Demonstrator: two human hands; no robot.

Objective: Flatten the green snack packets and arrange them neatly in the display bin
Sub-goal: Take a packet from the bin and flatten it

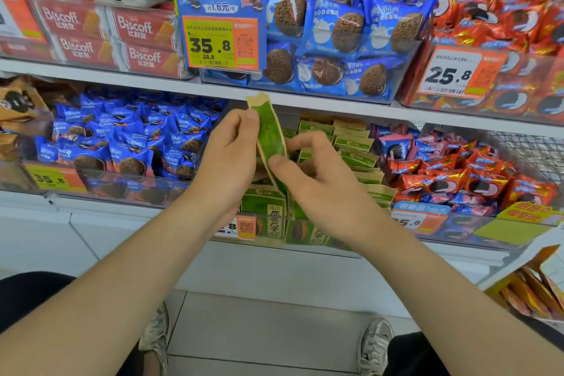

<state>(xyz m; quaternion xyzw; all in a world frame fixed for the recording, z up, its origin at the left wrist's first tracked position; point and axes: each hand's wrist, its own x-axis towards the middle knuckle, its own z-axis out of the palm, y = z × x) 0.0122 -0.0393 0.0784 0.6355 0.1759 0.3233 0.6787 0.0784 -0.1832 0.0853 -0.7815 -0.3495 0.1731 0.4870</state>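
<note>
One green packet, left hand, right hand partly cover display bin.

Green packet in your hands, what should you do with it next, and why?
Probably lower the green packet into the display bin: left hand and right hand pinch it upright above the bin, where other packets stand in rows.

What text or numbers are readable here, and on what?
"Biscoff": red boxes, upper left.
"1.6元": blue sign, upper middle.
"35.8", "38.8": orange price tag below it.
"25.8": white price tag, upper right.
"35.8", blurred: yellow tag, lower left.
"5.8": half-hidden tag, lower right.
Print on the held green packet and binned green packets: too blurred to read.
</note>
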